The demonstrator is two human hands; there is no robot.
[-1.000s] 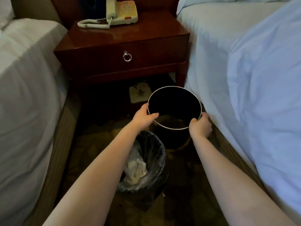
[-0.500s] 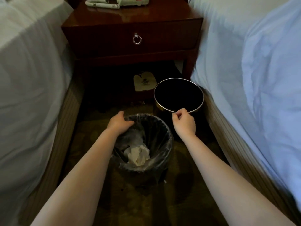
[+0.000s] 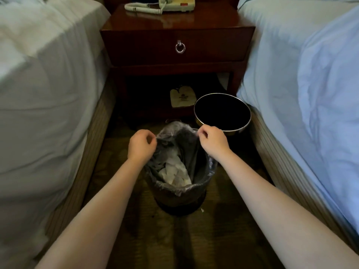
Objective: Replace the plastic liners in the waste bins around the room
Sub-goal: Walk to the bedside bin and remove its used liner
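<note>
Left hand (image 3: 140, 146): above the near-left side of the lined bin's mouth, fingers curled together and pinching the liner's raised edge.
Right hand (image 3: 212, 140): at the far-right side of the same mouth, thumb and fingertips closed on the liner's edge; its knuckles lie just in front of the empty bin's rim.
Thin grey translucent plastic liner (image 3: 174, 131): inside the dark bin, its far edge drawn up off the rim between the two hands, its near edge folded over the rim.
Dark round waste bin (image 3: 180, 200): upright on the carpet, midway between the two beds and in front of the nightstand.
Crumpled white paper (image 3: 174, 175): low inside the liner.
Black round bin with a bright metal rim (image 3: 223, 113): unlined, upright on the carpet's far-right side, just beside the right bed and in front of the nightstand's right leg.
Dark brown patterned carpet (image 3: 155, 239): carries both bins; a small white scrap (image 3: 202, 210) lies just beside the lined bin's base.
Red-brown wooden nightstand (image 3: 145, 49): at the carpet's far edge, with one drawer and a metal ring pull (image 3: 180, 47).
Cream corded telephone (image 3: 174, 4): on the nightstand's top, at the back.
Cream flat item (image 3: 182, 97): under the nightstand; what it is cannot be told.
Bed with white sheets (image 3: 42, 84): along the carpet's left edge.
Bed with pale blue sheets (image 3: 310, 74): along the carpet's right edge.
</note>
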